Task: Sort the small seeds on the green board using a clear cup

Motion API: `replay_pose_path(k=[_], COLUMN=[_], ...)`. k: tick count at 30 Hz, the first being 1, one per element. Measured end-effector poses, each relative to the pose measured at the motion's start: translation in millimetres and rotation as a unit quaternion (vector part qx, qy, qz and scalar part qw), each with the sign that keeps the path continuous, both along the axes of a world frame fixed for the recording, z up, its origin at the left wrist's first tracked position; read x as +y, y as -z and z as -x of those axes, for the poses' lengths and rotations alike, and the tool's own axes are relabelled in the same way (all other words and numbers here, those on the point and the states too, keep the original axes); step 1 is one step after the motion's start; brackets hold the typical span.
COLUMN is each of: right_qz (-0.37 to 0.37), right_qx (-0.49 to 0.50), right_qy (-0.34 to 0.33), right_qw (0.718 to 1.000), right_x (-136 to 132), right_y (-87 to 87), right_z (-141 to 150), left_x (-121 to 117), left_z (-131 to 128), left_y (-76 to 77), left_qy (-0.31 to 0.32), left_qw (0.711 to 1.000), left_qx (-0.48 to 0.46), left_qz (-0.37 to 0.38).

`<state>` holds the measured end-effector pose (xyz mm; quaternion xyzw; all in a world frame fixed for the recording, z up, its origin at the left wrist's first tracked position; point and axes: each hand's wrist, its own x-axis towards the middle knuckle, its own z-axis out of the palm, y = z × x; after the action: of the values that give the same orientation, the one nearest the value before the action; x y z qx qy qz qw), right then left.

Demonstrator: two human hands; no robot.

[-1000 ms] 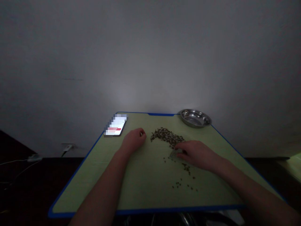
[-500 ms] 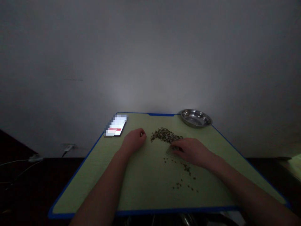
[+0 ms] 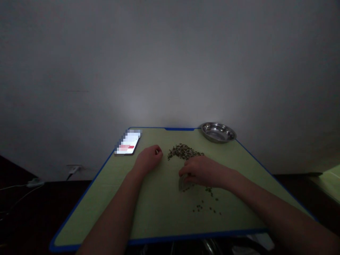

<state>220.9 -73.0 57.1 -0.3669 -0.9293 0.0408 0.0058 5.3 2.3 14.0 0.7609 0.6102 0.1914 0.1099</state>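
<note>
My right hand (image 3: pixel 200 170) is closed, thumb and fingers pinching a small see-through thing (image 3: pixel 182 183), perhaps a clear cup or bag, tilted down against the table. Just beyond that hand lies a pile of small dark seeds or beans (image 3: pixel 183 151), partly hidden by the knuckles. Loose seeds (image 3: pixel 198 208) are scattered nearer the front edge, below the right wrist. To the left of the pile rests my left hand (image 3: pixel 149 158) with curled fingers. A small pale spot shows between its thumb and index finger, too small to name.
A shallow steel bowl (image 3: pixel 218 133) stands at the back right corner. On the back left lies a phone (image 3: pixel 130 142) with a lit, blurred screen. The green table (image 3: pixel 156 212) has a blue rim and stands against a grey wall (image 3: pixel 170 71).
My right hand has moved left and a little nearer to me with the see-through thing, away from the pile's edge. My left hand stays curled in place; the whole view has shifted slightly.
</note>
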Motion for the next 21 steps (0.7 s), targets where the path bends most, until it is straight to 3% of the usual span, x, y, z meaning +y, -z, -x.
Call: replay_pose_path(k=[8, 21], right_qz=[0.037, 0.090], right_qx=[0.017, 0.085], right_qy=[0.029, 0.179], right_qw=[0.999, 0.976], right_x=[-4.5, 15.0], right_y=[0.4, 14.2], right_z=[-17.1, -81.4], left_x=[-0.5, 0.5], left_z=[-0.5, 1.2], left_y=[-2.4, -2.7], left_qy=[0.001, 0.007], left_qw=[1.000, 1.000], left_qx=[0.004, 0.001], left_qz=[0.012, 0.010])
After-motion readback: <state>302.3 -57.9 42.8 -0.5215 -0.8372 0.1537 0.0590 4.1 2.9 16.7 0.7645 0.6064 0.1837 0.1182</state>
